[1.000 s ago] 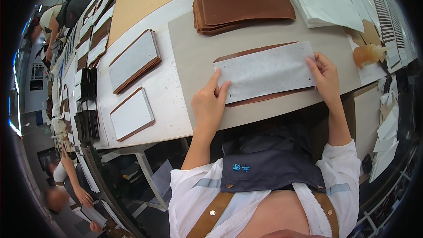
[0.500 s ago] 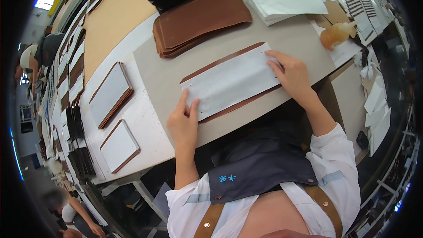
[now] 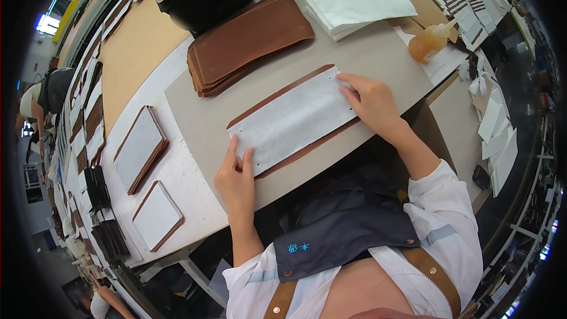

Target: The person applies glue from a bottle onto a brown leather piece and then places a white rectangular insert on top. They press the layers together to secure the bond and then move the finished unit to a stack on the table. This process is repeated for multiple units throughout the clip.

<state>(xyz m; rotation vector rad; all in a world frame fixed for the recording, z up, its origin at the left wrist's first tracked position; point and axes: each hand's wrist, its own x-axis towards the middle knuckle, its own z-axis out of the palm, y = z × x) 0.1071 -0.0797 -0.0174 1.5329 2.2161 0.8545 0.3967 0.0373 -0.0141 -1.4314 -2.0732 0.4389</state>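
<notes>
A long white sheet [image 3: 292, 121] lies over a brown leather-like panel [image 3: 313, 149], whose edges show along both long sides. With thumb and index finger at the sheet's left end, my left hand [image 3: 235, 186] holds its corners. My right hand [image 3: 375, 106] does the same at the right end, thumb on top and fingertips by the upper corner. Small dark dots mark the sheet near its corners. Beyond it sits a stack of brown panels [image 3: 254, 41], with folded white sheets [image 3: 360, 7] to its right.
Black pieces [image 3: 204, 0] are piled at the far side. An amber squeeze bottle [image 3: 428, 44] stands on the right. Leftward lie a white-topped brown stack [image 3: 139, 147] and a smaller white-topped piece [image 3: 157, 217]. Paper scraps [image 3: 499, 142] hang at the right; other people work at far left.
The view has shifted, so the table's things appear farther left. Both hands stay at the ends of the white sheet, which still lies on the brown panel.
</notes>
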